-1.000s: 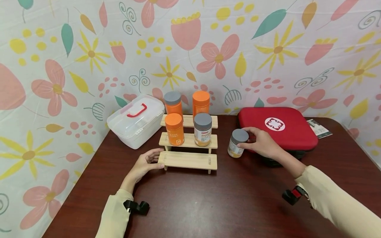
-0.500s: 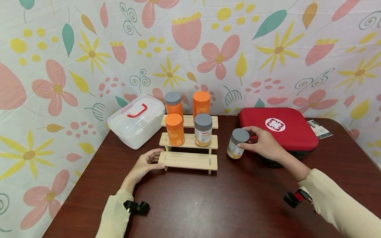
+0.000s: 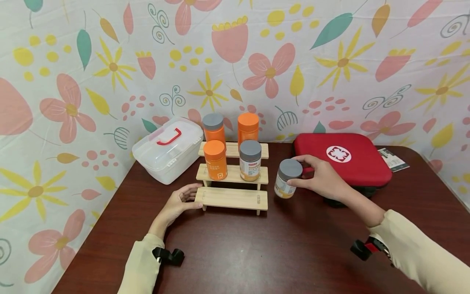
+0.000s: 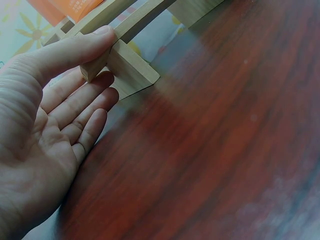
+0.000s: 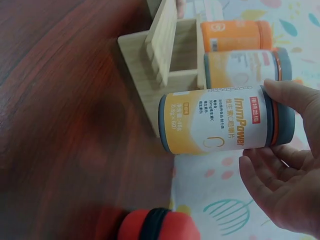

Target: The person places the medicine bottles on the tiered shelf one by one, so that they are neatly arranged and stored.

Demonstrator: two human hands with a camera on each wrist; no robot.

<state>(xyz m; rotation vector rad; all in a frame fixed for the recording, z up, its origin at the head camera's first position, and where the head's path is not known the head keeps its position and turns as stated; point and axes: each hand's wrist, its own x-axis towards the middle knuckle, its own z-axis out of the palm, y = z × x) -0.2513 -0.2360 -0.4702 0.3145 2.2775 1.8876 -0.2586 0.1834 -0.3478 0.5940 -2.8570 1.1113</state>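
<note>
My right hand (image 3: 321,177) pinches a supplement jar (image 5: 215,120) with a grey lid and a white and yellow label near its lid, right of the wooden step rack (image 3: 235,199). The jar tilts a little. With thumb above and fingers below, my left hand (image 4: 55,115) holds the left end of the rack's lowest step. On the middle step stand an orange jar (image 3: 216,163) with an orange lid and a grey-lidded white and yellow jar (image 3: 251,163). Two orange jars stand on the top step, one with a grey lid (image 3: 213,121), the other with an orange lid (image 3: 248,121).
A clear plastic box (image 3: 167,151) with a red handle stands back left. Behind my right hand lies a red first-aid case (image 3: 352,157), with a printed card (image 3: 394,160) beside it. A patterned cloth (image 3: 235,61) hangs behind the dark wooden table (image 3: 235,253).
My right hand has carried the grey-lidded jar slightly left and towards me, nearer the rack. My left hand has stayed at the lowest step.
</note>
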